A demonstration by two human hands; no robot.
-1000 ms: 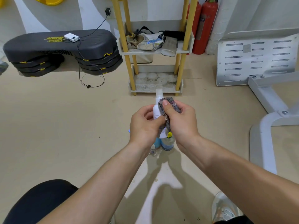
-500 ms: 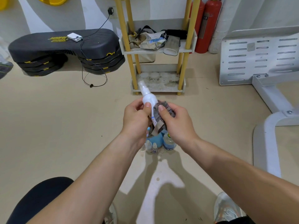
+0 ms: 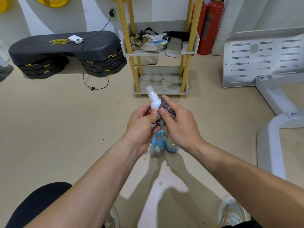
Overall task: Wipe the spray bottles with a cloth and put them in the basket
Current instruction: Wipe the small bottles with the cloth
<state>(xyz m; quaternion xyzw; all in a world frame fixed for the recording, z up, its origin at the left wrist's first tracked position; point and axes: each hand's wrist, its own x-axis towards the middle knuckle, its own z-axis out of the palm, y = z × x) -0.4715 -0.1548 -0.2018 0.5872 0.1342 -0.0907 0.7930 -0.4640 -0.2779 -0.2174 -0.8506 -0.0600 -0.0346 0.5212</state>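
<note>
Your left hand [image 3: 141, 124] grips the white spray bottle [image 3: 154, 102] (tilted, nozzle away from you) over the other bottles [image 3: 158, 143] on the floor [image 3: 65, 129]. Your right hand [image 3: 179, 127] pinches the cloth [image 3: 166, 109] against its side. Turn the bottle to wipe every face

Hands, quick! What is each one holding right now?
Left hand: closed around the white spray bottle.
Right hand: closed on the grey cloth, pressed against the bottle.
</note>
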